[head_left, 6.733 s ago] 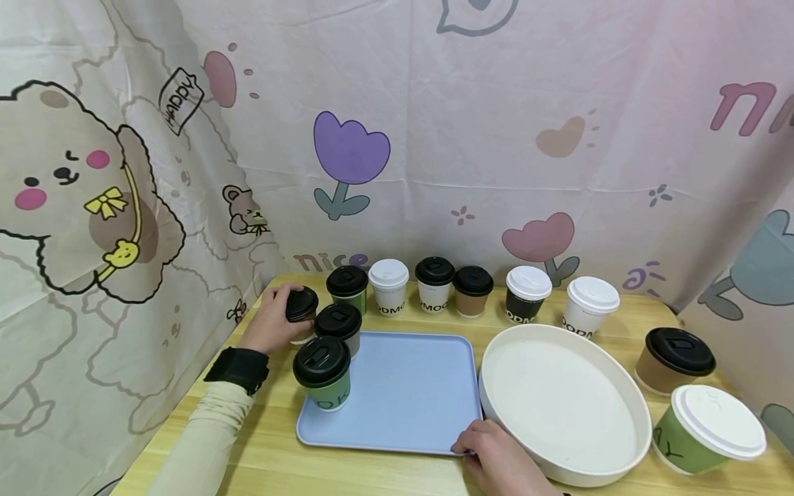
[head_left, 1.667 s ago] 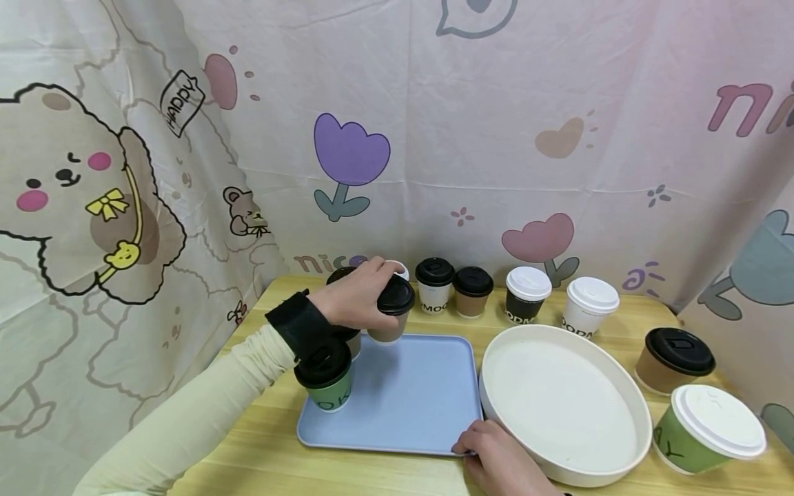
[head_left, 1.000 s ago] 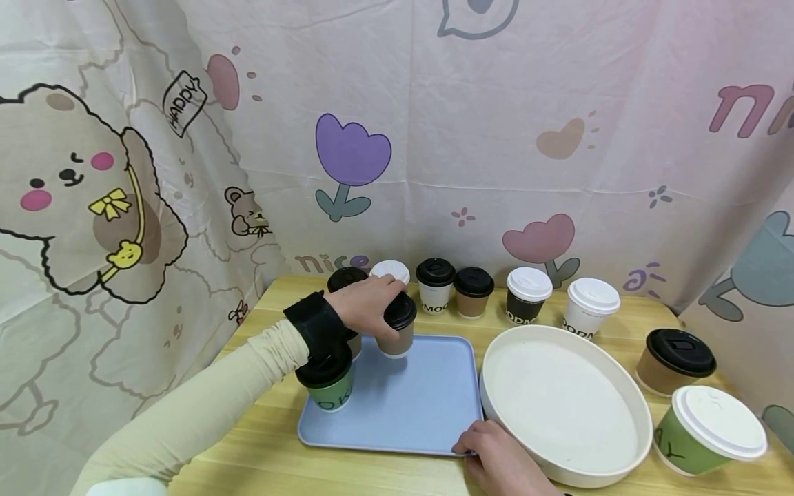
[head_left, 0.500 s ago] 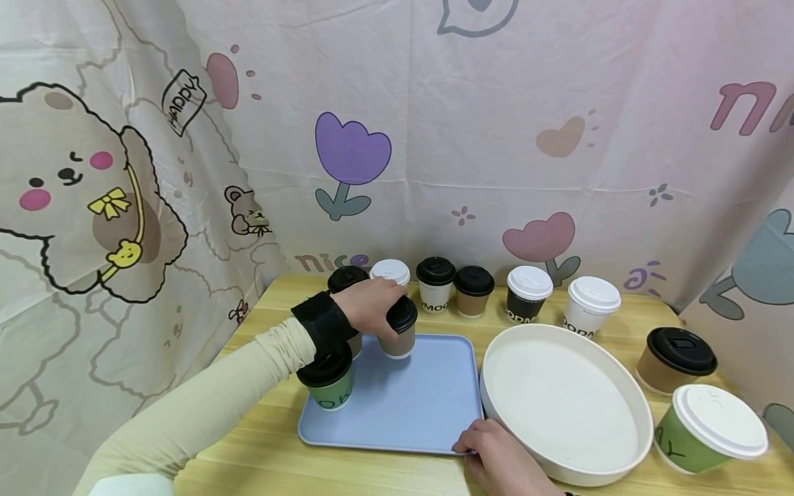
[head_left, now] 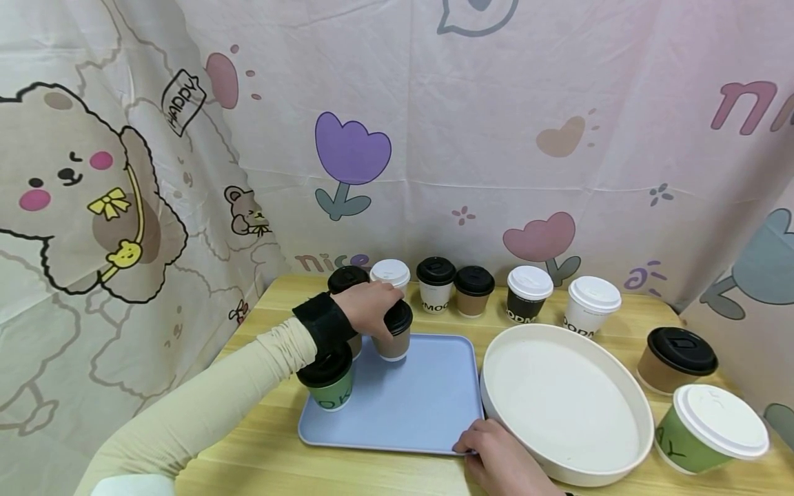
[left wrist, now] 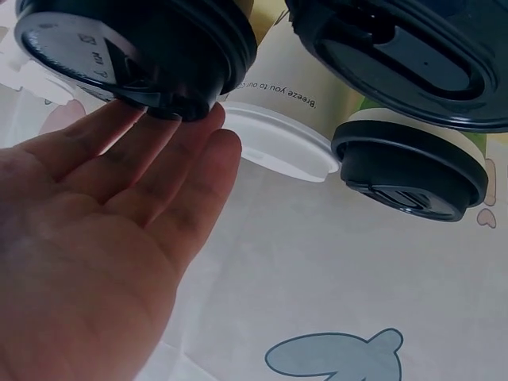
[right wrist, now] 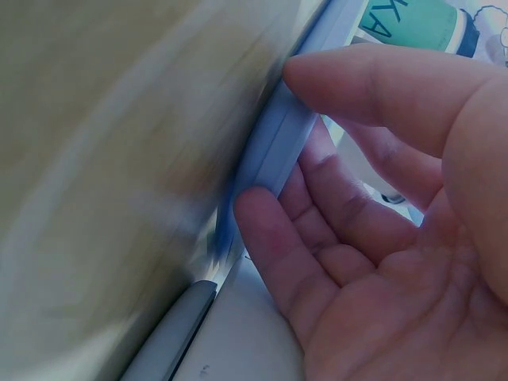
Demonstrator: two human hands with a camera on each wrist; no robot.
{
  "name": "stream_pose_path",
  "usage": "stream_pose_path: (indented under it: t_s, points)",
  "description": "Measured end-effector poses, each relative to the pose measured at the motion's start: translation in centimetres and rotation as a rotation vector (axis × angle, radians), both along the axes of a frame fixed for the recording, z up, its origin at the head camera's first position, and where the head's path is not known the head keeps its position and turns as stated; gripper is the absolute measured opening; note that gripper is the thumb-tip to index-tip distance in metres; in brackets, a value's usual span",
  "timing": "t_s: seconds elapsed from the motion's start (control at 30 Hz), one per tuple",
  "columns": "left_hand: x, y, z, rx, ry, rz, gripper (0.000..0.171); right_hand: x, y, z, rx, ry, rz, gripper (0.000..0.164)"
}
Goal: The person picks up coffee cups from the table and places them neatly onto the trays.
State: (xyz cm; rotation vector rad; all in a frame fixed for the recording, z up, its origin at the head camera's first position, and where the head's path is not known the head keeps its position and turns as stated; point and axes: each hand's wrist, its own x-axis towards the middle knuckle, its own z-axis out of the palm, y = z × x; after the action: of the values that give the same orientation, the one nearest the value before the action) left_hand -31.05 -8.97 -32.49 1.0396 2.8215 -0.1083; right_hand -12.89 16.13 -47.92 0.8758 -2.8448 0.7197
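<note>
My left hand [head_left: 366,308] holds a brown paper coffee cup [head_left: 393,346] by its black lid, thumb on the near side and fingers at the back. The cup stands upright on the blue tray [head_left: 422,406], near its far left part. In the left wrist view the fingertips touch the rim of this black lid [left wrist: 159,48]. A green coffee cup [head_left: 331,393] with a black lid stands at the tray's left edge; another brown cup behind it is mostly hidden by my wrist. My right hand [head_left: 505,458] pinches the tray's near right corner, its rim [right wrist: 278,143] between thumb and fingers.
A round cream tray [head_left: 564,406] with a raised wall adjoins the blue tray's right side. Several lidded cups line the table's back, among them a white-lidded black cup [head_left: 526,296]. At far right stand a brown cup [head_left: 673,365] and a green cup [head_left: 701,427]. A printed curtain hangs behind.
My left hand took the brown cup from the table's far left, carried it right onto the blue tray, and just now shifted it slightly left. My right hand stays at the tray corner.
</note>
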Motion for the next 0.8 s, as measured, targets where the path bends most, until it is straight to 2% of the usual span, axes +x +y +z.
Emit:
stream_pose_path:
  t_s: [0.33, 0.8]
  points:
    - [-0.22, -0.05, -0.39, -0.023, -0.02, 0.056, 0.07, 0.0, -0.03, -0.01, 0.002, 0.004, -0.004, 0.014]
    - [-0.42, -0.3, -0.74, -0.031, -0.022, 0.064, 0.073, -0.06, -0.05, 0.12, 0.011, -0.011, -0.006, 0.014]
